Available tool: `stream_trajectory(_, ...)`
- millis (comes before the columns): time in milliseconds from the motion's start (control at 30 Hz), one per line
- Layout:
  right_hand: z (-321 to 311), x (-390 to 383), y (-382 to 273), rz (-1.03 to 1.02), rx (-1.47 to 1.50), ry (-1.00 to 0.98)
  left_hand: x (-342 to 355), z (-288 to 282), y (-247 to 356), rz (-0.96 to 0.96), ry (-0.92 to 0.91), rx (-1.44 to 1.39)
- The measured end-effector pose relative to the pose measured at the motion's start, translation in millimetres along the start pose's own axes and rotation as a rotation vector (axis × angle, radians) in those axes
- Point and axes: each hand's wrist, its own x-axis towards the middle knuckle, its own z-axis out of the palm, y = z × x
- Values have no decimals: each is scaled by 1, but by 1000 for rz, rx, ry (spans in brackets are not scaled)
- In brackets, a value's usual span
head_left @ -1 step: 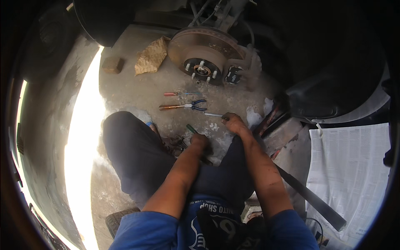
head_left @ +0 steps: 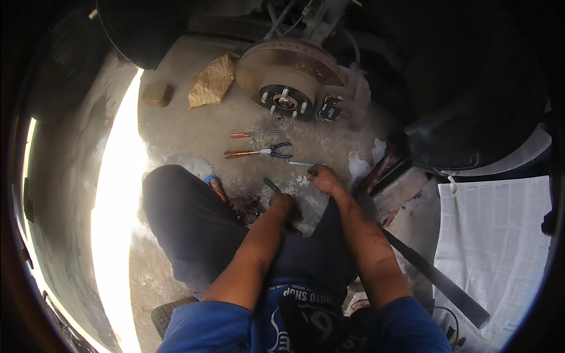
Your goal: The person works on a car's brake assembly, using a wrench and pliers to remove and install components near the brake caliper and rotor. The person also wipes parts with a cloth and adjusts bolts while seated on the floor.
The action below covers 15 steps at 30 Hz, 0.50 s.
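My left hand [head_left: 283,206] is closed around a green-handled tool [head_left: 271,185], whose other end is hidden by the hand. To its right, my right hand [head_left: 325,180] has its fingers curled together, with a dark spot at the fingertips that I cannot make out. Just beyond those fingers a silver wrench [head_left: 301,163] lies on the floor, apart from the hand. Farther off lie blue-handled pliers [head_left: 280,150], a tool with an orange handle [head_left: 237,154] alongside them, and a screwdriver with a red handle [head_left: 240,135].
Ahead is a brake disc [head_left: 282,62] with wheel studs on its hub [head_left: 285,101]; a black brake pad [head_left: 331,108] sits beside it. Crumpled brown paper [head_left: 212,81] and a block [head_left: 157,94] lie left. A dark bar [head_left: 438,279] and newspaper sheets [head_left: 494,247] are at right.
My right hand has drawn back a little toward me, off the wrench, which now lies on the floor. My left hand still holds the green-handled tool.
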Motion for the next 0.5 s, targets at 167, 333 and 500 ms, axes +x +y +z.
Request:
stream_trajectory(167,73,26,-11,6,-46,-120,14,11,-12,50,-104,-88)
stream_trajectory(333,84,55,-45,-5,-99,-118,41,6,-8,-127,-9,-214)
stream_trajectory(500,111,99,-127,-207,-149,-111,89,71,-38,-75,254,-95)
